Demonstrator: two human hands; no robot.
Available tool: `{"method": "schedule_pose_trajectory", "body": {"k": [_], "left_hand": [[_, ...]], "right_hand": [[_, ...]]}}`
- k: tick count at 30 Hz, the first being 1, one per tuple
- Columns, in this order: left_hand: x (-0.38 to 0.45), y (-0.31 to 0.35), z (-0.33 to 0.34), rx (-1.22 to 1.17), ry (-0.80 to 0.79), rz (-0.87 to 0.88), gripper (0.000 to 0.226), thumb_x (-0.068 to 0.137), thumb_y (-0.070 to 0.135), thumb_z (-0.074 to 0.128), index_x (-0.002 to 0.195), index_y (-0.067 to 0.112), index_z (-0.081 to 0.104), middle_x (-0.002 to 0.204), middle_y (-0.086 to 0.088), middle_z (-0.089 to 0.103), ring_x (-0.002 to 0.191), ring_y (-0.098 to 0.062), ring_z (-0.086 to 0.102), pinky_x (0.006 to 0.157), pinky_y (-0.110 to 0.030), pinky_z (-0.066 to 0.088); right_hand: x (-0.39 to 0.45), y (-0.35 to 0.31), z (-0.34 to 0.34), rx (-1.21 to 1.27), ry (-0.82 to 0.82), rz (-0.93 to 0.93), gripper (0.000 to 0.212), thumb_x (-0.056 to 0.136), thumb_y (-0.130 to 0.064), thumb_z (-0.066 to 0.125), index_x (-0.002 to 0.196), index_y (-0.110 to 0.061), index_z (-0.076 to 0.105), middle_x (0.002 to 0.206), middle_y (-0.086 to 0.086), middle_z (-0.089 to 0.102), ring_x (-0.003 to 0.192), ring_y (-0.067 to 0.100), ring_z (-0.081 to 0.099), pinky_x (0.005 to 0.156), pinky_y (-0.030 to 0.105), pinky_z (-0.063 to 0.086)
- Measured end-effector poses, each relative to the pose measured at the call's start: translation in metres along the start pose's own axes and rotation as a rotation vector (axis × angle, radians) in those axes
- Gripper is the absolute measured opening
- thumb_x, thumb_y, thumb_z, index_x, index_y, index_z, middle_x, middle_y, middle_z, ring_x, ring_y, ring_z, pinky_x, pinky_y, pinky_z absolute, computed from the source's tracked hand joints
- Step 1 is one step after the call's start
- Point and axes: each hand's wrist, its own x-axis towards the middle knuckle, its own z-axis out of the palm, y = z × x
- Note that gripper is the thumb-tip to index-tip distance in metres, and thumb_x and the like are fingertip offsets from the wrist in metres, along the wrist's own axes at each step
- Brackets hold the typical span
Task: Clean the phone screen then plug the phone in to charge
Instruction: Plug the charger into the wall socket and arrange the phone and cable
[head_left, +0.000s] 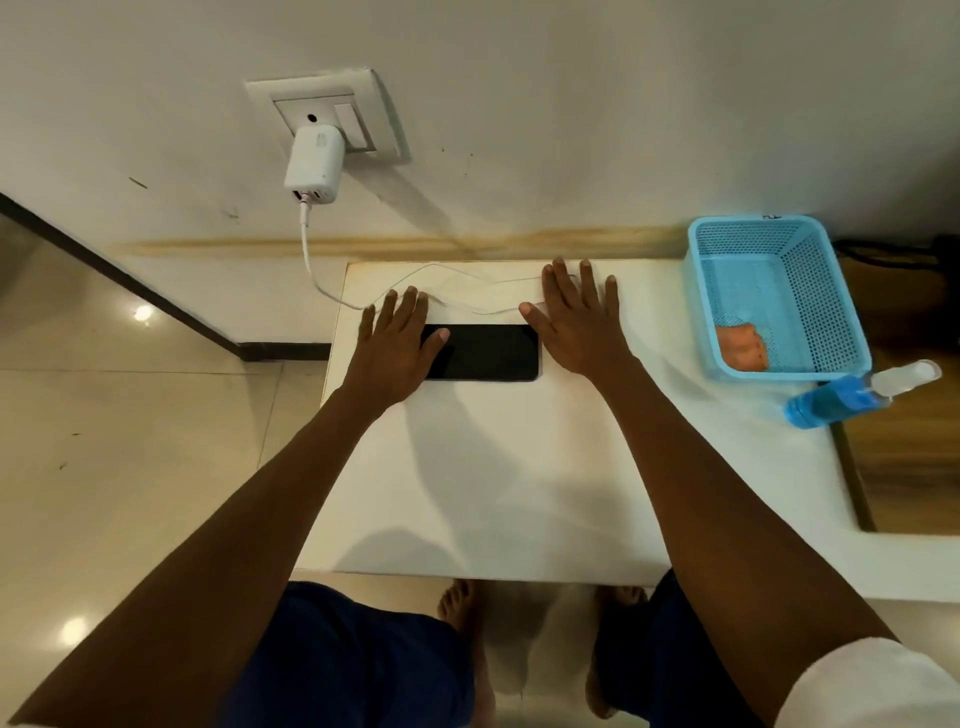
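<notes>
A black phone (488, 353) lies flat, screen up, on the white table (493, 467). My left hand (397, 348) lies flat with straight fingers over the phone's left end, thumb on the screen. Just right of the phone, my right hand (579, 319) rests flat on the table, fingers spread. A white charger (314, 158) sits in the wall socket (327, 114). Its thin white cable (311, 260) drops to the table and runs behind both hands; its free end is hidden.
A blue mesh basket (779, 296) at the table's right holds an orange cloth (742, 347). A blue spray bottle (852, 397) lies in front of the basket, near the table's right edge. The wall stands right behind the table. Tiled floor lies to the left.
</notes>
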Motion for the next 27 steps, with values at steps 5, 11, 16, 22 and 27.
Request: {"method": "schedule_pose_trajectory", "body": {"k": [5, 11, 16, 22, 27], "left_hand": [[-0.001, -0.013, 0.004, -0.037, -0.051, -0.100, 0.068, 0.102, 0.057, 0.019, 0.157, 0.015, 0.017, 0.166, -0.005, 0.011, 0.153, -0.032, 0.007, 0.120, -0.054, 0.007], [-0.001, -0.007, 0.001, -0.075, -0.018, -0.127, 0.067, 0.103, 0.055, 0.020, 0.157, 0.015, 0.018, 0.166, -0.005, 0.013, 0.153, -0.032, 0.009, 0.121, -0.053, 0.008], [-0.007, -0.009, -0.001, -0.096, 0.021, -0.099, 0.063, 0.105, 0.050, 0.023, 0.157, 0.014, 0.019, 0.166, -0.006, 0.013, 0.153, -0.028, 0.007, 0.122, -0.047, 0.002], [-0.045, -0.013, -0.003, -0.194, 0.103, -0.160, 0.066, 0.104, 0.049, 0.033, 0.158, 0.012, 0.019, 0.166, -0.008, 0.014, 0.153, -0.028, 0.008, 0.122, -0.046, 0.004], [-0.071, -0.024, -0.003, -0.214, 0.064, -0.299, 0.074, 0.101, 0.052, 0.039, 0.157, 0.010, 0.016, 0.165, -0.011, 0.015, 0.152, -0.032, 0.012, 0.121, -0.050, 0.012]], "right_hand": [[-0.003, -0.016, -0.004, 0.050, 0.031, -0.047, 0.069, 0.102, -0.058, 0.019, 0.158, -0.018, 0.015, 0.167, 0.002, 0.009, 0.153, 0.030, 0.004, 0.122, 0.055, 0.004], [-0.005, -0.022, 0.003, 0.001, 0.026, -0.105, 0.067, 0.101, -0.059, 0.023, 0.155, -0.020, 0.028, 0.165, 0.002, 0.018, 0.152, 0.032, 0.012, 0.119, 0.059, 0.007], [0.004, -0.023, 0.003, 0.042, 0.054, -0.106, 0.069, 0.101, -0.060, 0.029, 0.154, -0.017, 0.031, 0.163, 0.006, 0.024, 0.151, 0.037, 0.012, 0.120, 0.059, 0.008], [-0.010, -0.027, -0.011, 0.176, 0.388, -0.277, 0.057, 0.096, -0.055, 0.048, 0.136, -0.016, 0.057, 0.137, 0.005, 0.057, 0.137, 0.031, 0.043, 0.112, 0.047, 0.032], [-0.020, -0.028, -0.017, 0.247, 0.059, -0.203, 0.076, 0.080, -0.073, 0.058, 0.139, -0.027, 0.047, 0.134, -0.001, 0.054, 0.124, 0.026, 0.048, 0.097, 0.041, 0.041]]}}
